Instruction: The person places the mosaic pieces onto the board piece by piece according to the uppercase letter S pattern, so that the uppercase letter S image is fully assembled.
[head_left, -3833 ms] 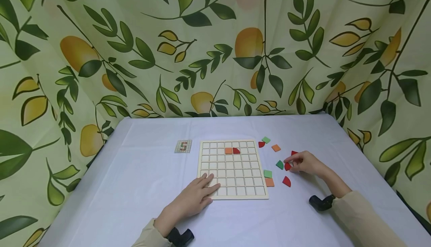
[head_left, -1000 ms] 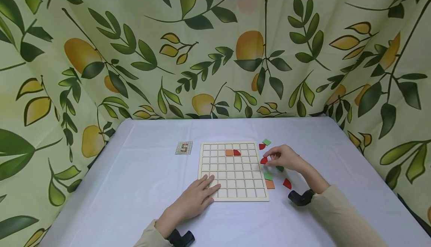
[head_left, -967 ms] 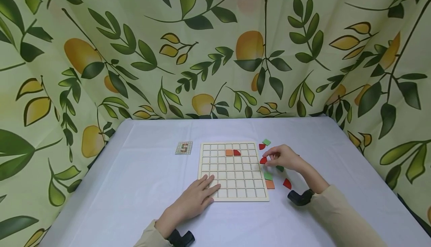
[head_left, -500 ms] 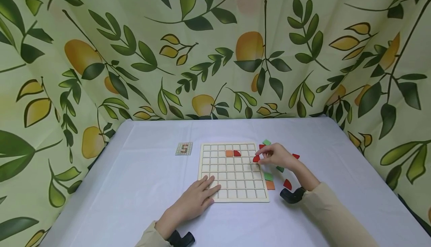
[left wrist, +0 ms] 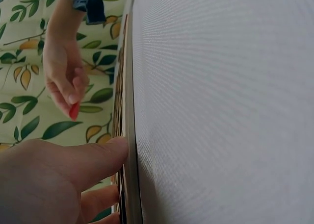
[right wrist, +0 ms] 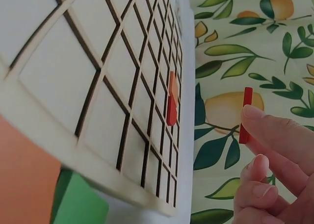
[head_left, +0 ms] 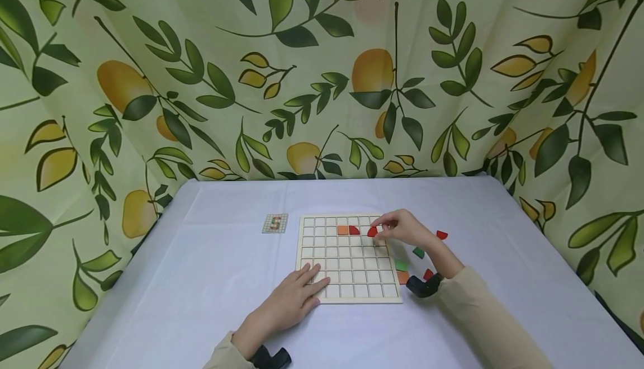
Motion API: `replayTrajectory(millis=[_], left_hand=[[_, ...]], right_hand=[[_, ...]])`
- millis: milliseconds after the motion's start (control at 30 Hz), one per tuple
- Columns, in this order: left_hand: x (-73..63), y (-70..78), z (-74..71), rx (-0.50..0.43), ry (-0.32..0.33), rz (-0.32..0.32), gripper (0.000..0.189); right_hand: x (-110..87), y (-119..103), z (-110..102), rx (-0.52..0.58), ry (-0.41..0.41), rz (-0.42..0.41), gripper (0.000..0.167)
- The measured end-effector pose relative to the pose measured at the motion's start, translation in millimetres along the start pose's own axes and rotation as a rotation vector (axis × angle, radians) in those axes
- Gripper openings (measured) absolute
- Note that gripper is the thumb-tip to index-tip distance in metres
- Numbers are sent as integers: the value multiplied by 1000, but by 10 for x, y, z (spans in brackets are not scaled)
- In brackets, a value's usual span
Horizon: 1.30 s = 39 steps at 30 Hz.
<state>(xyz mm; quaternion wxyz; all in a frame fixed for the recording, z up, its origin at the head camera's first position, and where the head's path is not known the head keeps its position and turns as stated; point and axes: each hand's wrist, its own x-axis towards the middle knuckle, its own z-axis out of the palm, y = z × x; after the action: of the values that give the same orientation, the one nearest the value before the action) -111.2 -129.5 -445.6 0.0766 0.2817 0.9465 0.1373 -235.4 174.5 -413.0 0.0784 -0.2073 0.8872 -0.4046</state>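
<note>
My left hand [head_left: 284, 299] rests with straight, spread fingers on the near left corner of a pale wooden grid board [head_left: 357, 271]. In the left wrist view its thumb [left wrist: 105, 158] lies along the board's edge. Over the board's far right part, my right hand [head_left: 405, 229] pinches a red quarter-circle tile [head_left: 372, 231] between thumb and fingertips. The right wrist view shows this red tile [right wrist: 246, 99] edge-on, raised above the board. An orange square tile [head_left: 342, 230] and another red quarter-circle tile [head_left: 354, 230] sit side by side in the second row.
Right of the board lie a green square [head_left: 401, 265], an orange square [head_left: 403, 277], a green tile [head_left: 418, 252] and red tiles [head_left: 441, 235], one partly behind the wrist camera [head_left: 425, 285]. A small S-patterned grid card [head_left: 275, 223] lies left of the board. A patterned curtain [head_left: 322, 78] hangs behind.
My right hand picked up a red quarter-circle tile from the loose ones and carried it left, from beside the board to over its far right cells. The left hand stays in place.
</note>
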Motion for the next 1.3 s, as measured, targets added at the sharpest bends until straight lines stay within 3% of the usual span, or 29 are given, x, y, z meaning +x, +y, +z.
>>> replayTrajectory(millis=[900, 1300], left_hand=[[-18, -12, -1, -2, -4, -9, 46], [-1, -2, 0, -4, -1, -7, 46]], right_hand=[[356, -169, 371, 91, -2, -25, 27], [482, -201, 481, 100, 10, 50, 28]])
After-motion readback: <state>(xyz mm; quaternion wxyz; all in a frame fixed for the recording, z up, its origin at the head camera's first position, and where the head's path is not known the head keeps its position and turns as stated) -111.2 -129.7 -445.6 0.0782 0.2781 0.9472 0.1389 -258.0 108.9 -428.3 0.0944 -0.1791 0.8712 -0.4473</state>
